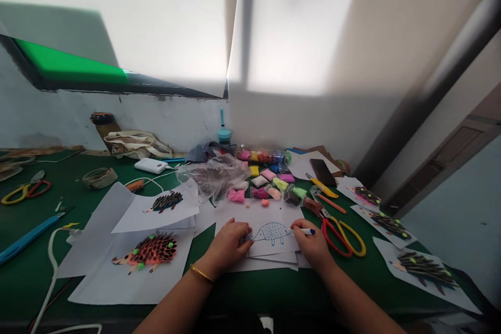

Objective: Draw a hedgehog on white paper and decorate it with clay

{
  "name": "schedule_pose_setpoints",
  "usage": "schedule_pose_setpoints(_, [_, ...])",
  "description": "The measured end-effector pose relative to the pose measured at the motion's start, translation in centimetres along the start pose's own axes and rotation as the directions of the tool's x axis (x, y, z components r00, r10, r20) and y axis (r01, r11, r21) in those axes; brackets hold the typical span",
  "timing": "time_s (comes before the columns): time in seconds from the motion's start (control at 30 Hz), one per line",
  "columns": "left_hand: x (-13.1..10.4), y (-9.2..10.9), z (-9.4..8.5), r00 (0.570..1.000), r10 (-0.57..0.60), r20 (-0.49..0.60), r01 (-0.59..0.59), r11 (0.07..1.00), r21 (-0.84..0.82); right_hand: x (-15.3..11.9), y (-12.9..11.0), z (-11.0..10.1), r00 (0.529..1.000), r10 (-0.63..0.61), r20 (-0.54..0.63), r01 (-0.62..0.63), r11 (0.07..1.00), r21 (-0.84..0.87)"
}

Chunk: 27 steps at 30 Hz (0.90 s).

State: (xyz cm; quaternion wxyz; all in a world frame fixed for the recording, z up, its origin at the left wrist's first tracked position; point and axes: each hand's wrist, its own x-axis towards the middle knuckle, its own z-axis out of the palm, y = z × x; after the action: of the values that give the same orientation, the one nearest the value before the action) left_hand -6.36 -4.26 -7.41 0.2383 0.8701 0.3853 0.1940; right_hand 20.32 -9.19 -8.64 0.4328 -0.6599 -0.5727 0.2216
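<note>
On a sheet of white paper (254, 249) is a hedgehog drawing (274, 231) in blue outline, its rounded back filled with small scale-like marks. My right hand (311, 244) is closed around a white marker (304, 231) with a dark blue end, its tip at the drawing's right edge. My left hand (229, 244) rests on the paper's left side, fingers bent loosely and thumb apart, near the pointed snout. Small bits of coral clay (265, 202) lie just above the drawing. More sheets show beneath the drawn one.
Packets of coloured clay (274, 181) and a crumpled plastic bag (213, 175) lie behind the paper. Red-and-yellow scissors (344, 236) sit beside my right hand. Finished clay hedgehogs (154, 249) on paper flank both sides. A phone (323, 171) and a blue cutter (29, 240) are farther out.
</note>
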Motion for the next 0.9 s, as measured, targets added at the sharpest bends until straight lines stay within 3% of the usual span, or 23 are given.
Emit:
schedule_pose_setpoints(0.27, [-0.03, -0.12, 0.18, 1.000, 0.009, -0.016, -0.009, 1.000, -0.002, -0.03, 0.54, 0.12, 0.998, -0.020, -0.052, 0.021, 1.000, 0.014])
schedule_pose_setpoints(0.6, [-0.04, -0.29, 0.22, 1.000, 0.016, -0.020, -0.016, 1.000, -0.005, -0.15, 0.66, 0.23, 1.000, -0.022, 0.014, 0.022, 1.000, 0.004])
schedule_pose_setpoints(0.8, [-0.02, -0.40, 0.39, 1.000, 0.018, -0.018, -0.018, 1.000, -0.002, 0.08, 1.03, 0.04, 0.995, -0.045, -0.084, 0.046, 0.999, 0.002])
schedule_pose_setpoints(0.9, [-0.01, -0.22, 0.25, 1.000, 0.016, -0.019, -0.016, 1.000, 0.000, 0.19, 0.88, -0.08, 0.995, -0.060, -0.076, 0.059, 0.998, -0.016])
